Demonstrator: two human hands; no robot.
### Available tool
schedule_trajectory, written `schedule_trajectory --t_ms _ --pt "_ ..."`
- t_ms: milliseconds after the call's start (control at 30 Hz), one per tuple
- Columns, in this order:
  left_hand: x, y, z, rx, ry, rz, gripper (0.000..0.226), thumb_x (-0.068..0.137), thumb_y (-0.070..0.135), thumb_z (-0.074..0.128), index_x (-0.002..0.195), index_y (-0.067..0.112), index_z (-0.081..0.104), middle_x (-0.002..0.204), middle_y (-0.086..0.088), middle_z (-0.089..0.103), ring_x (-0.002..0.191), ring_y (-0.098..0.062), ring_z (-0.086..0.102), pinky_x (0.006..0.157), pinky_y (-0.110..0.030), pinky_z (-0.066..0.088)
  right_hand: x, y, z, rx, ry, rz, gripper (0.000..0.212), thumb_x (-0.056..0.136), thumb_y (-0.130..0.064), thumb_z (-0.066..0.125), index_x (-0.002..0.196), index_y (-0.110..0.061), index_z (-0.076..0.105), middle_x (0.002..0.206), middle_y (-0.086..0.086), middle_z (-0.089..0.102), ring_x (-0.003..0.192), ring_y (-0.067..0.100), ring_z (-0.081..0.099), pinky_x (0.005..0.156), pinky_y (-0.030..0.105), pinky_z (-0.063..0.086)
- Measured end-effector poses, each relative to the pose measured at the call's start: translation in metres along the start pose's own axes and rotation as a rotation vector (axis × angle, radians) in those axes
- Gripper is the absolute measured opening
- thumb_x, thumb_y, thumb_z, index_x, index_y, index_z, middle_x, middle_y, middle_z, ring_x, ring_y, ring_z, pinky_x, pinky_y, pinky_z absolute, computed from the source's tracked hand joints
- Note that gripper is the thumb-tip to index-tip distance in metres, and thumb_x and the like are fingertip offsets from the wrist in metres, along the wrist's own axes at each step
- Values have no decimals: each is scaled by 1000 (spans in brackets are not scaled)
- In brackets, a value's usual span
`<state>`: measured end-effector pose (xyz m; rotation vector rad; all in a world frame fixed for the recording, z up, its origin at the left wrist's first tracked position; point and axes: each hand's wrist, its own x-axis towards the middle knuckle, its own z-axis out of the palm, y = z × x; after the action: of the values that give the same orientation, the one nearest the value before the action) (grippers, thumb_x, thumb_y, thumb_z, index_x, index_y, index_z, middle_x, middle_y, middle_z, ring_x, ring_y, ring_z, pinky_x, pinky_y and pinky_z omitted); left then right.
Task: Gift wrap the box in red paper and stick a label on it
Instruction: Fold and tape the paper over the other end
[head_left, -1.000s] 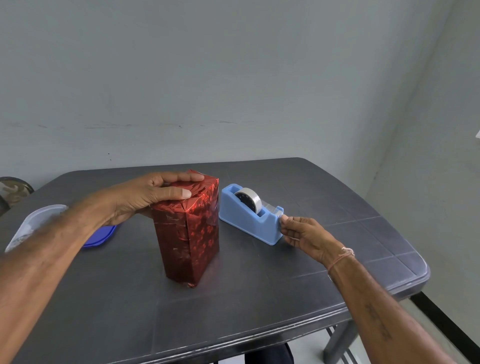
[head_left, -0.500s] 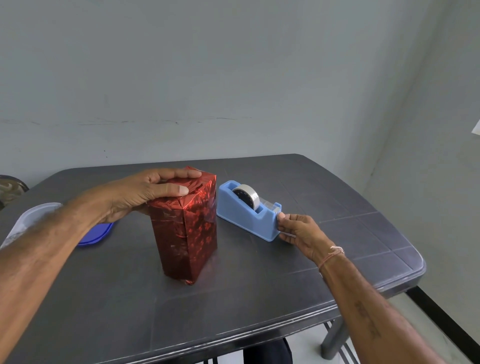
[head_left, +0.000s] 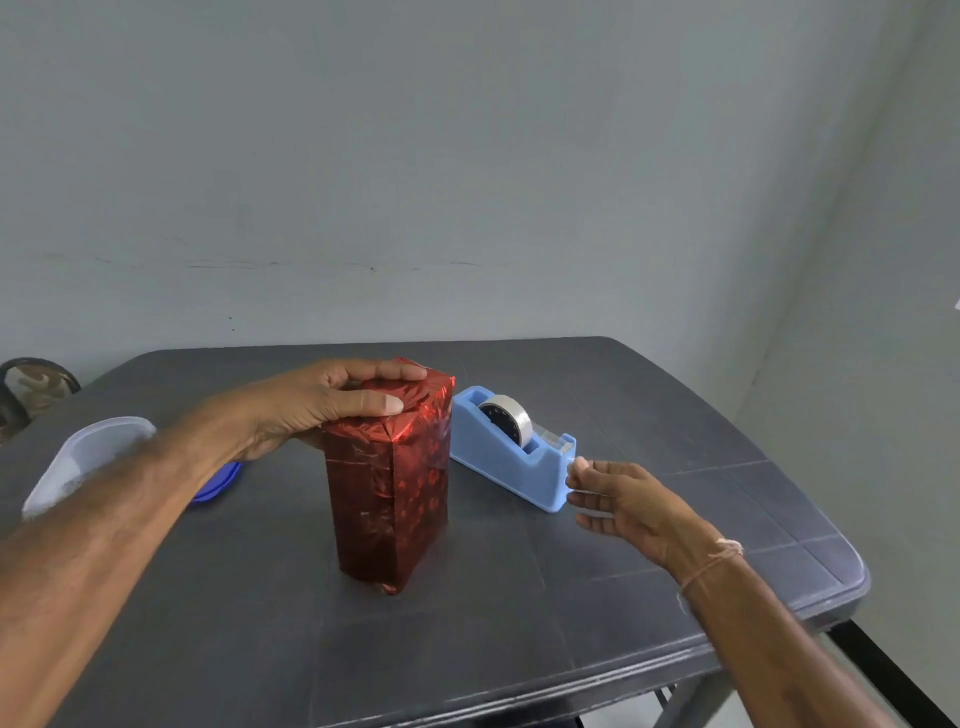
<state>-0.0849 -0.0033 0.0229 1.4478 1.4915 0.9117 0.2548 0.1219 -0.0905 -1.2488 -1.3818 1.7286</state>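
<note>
The box wrapped in shiny red paper (head_left: 392, 493) stands upright in the middle of the dark grey table (head_left: 519, 623). My left hand (head_left: 332, 402) lies flat on its top, fingers straight, pressing the folded paper down. To the box's right sits a light blue tape dispenser (head_left: 506, 460) with a roll of clear tape (head_left: 506, 423). My right hand (head_left: 621, 499) is at the dispenser's cutter end, thumb and forefinger pinching the end of the clear tape, which is hard to make out. No label is in view.
A clear plastic container (head_left: 88, 457) and a blue lid (head_left: 221, 480) lie at the left, partly behind my left forearm. A dark round object (head_left: 31, 384) sits past the table's far left corner. The table's right edge (head_left: 852, 582) is close to my right wrist.
My right hand has drawn slightly away from the cutter toward me. The left hand stays pressed on the box top. The view has shifted a little.
</note>
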Motion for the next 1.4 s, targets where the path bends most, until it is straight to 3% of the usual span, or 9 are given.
schedule_trajectory --t_ms 100,267,433,600,733,867,1067,1200,1400 --pt "-1 0 0 0 -3 32 47 77 37 77 122 48 70 129 26 66 118 -10 67 104 -36 52 -19 -45 23 -124 -109 -103 23 96 -33 67 101 -12 73 99 1 73 91 14 69 73 29 57" --pt "-3 1 -1 18 -15 58 45 81 38 77 123 48 70 133 31 62 118 -3 65 106 -35 52 -44 -124 81 -433 -278 -199 25 93 -41 70 91 -16 73 91 0 67 82 14 63 71 27 51" --pt "-5 2 0 30 0 61 37 86 37 77 118 54 70 128 25 66 108 -3 70 85 -27 59 -37 -165 128 -709 -323 -183 24 93 -40 73 87 -17 74 84 -3 63 69 9 62 66 26 50" --pt "-6 1 -1 33 22 34 30 86 40 78 103 64 68 100 30 73 89 0 74 67 -23 58 -28 -181 153 -929 -297 -124 26 92 -43 73 85 -18 72 76 -5 63 63 8 61 61 24 48" --pt "-6 -2 -2 43 22 46 30 88 37 77 111 55 68 97 25 75 85 2 74 64 -19 56 -25 -184 163 -1010 -269 -85 28 89 -43 75 74 -20 70 69 -5 60 62 10 60 56 22 46" --pt "-7 -2 -3 51 8 70 28 91 35 74 109 55 68 92 32 73 80 9 71 61 -14 53 -25 -186 165 -1063 -244 -63 28 90 -45 75 78 -20 71 67 -6 59 63 10 60 57 22 46" --pt "-7 -3 -3 32 23 56 30 86 43 78 108 61 69 103 23 74 94 -5 74 83 -35 62 -24 -184 168 -1103 -226 -35 28 90 -45 74 82 -19 72 69 -6 59 63 10 60 58 22 46" --pt "-8 -3 -3 42 22 62 30 86 44 78 108 62 69 103 24 73 98 -6 73 87 -39 62 -22 -181 171 -1142 -195 -40 29 89 -46 76 85 -18 72 67 -6 58 61 8 59 56 21 46" --pt "-7 -3 -2 42 -5 84 28 88 41 77 107 60 70 93 30 73 84 3 73 78 -26 61 -27 -182 173 -1209 -179 -59 28 89 -42 76 81 -16 70 73 -4 61 65 10 59 57 22 42"
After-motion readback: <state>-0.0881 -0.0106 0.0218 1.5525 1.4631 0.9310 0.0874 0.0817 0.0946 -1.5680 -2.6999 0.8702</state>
